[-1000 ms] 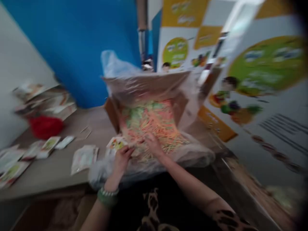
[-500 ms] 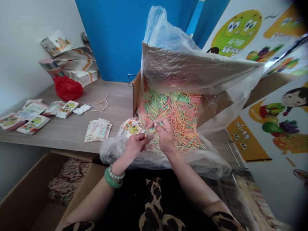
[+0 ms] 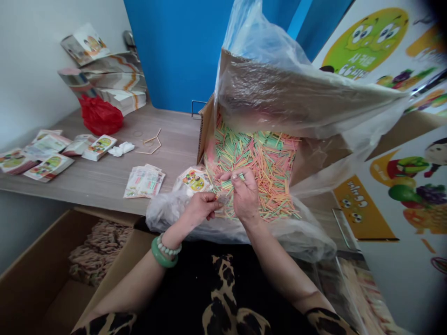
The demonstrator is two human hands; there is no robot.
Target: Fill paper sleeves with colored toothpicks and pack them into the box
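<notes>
The fingers of my left hand (image 3: 200, 208) are pinched together at the front left of an open carton (image 3: 205, 132). A thin, see-through thing shows faintly at their tips, too unclear to name. Close by on the right, my right hand (image 3: 246, 194) is closed, with a few thin pale-green sticks between thumb and forefinger. Beneath and behind both hands lies a heap of thin pink, green and yellow sticks (image 3: 263, 172) in the plastic-lined carton. Left of my fingers, a printed packet with a cartoon face (image 3: 196, 181) rests on the plastic liner.
Small printed packets (image 3: 144, 181) lie on the table left of the carton. Farther left are more packets (image 3: 49, 166), a red plastic bag (image 3: 101, 115) and crumpled tissue (image 3: 121, 149). The clear liner (image 3: 240, 228) drapes over the carton's front. A lower carton (image 3: 31, 260) holds bundled material.
The view has shifted slightly. My hands have drawn a little apart, the right one moving right with its sticks; the left stays pinched.
</notes>
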